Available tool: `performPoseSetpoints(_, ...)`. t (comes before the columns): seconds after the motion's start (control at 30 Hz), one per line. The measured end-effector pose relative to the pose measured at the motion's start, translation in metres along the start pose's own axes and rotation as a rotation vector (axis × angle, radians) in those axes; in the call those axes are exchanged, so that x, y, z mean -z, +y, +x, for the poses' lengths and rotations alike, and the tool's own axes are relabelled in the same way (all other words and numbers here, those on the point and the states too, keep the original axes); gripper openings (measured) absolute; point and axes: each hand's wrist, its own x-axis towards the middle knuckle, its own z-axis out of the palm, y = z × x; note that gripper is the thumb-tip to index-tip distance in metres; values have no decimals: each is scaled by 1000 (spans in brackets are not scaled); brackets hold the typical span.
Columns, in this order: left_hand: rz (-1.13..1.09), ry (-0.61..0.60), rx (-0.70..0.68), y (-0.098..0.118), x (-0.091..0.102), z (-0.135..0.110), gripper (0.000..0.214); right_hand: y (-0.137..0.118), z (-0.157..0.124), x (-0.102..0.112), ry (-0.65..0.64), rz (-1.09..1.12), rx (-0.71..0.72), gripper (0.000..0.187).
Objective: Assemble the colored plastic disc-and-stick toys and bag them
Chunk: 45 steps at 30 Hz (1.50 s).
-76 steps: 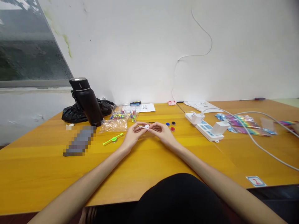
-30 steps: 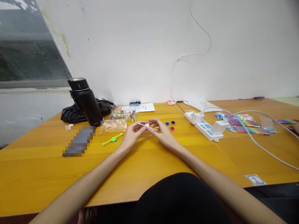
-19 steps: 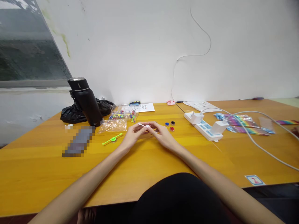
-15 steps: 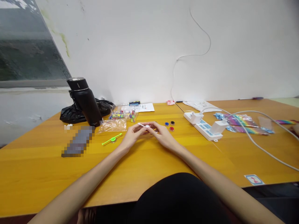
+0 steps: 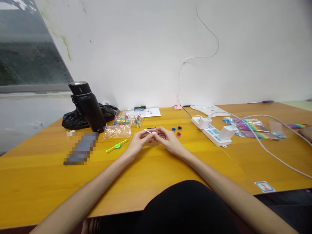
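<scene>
Both my hands meet over the middle of the table, fingers closed round a small white arrow spinner [image 5: 154, 133]. My left hand [image 5: 138, 140] pinches it from the left, and its pointed end sticks out between the fingers. My right hand [image 5: 170, 139] grips the round middle from the right; the far end is hidden by fingers. A green arrow spinner [image 5: 117, 146] lies to the left of my left hand. Beyond my right hand sit a blue disc [image 5: 174, 129], a black disc [image 5: 179, 128] and a red disc [image 5: 179, 134].
A black bottle [image 5: 89, 109] stands at left, near a blurred-out flat object [image 5: 81, 148]. Clear bags [image 5: 125, 121] hold coloured arrow pieces. At right lie a power strip [image 5: 212, 131] with a white cable [image 5: 263, 146] and rainbow-coloured packets [image 5: 255, 126]. Another person's hand [image 5: 306, 132] shows at the right edge.
My hands stay in nearly the same place, still holding the white arrow spinner, with only slight finger movement. The whole view has shifted very slightly.
</scene>
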Motion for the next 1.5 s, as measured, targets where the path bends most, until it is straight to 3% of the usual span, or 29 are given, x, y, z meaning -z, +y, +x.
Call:
performPoseSetpoints(0.27,62,-2,-21,3,-1,0,38,0,0,-1,-2,32,-15,30)
performPoseSetpoints(0.53,42,-8,-69,-9,3,3,37,0,-1,-4,-1,-26,-83,38)
performPoseSetpoints(0.77,61,130,-107,-3,11,6,34,5,-1,-7,-15,38,-150,37)
performPoseSetpoints(0.97,121,116,-131,-5,13,7,32,0,-2,-8,-186,121,-109,35)
performPoseSetpoints(1.23,125,100,-126,-2,11,5,37,-2,-4,-8,-239,120,-128,33)
performPoseSetpoints(1.5,8,105,-53,-3,12,6,46,-4,-1,-7,-88,66,-85,38)
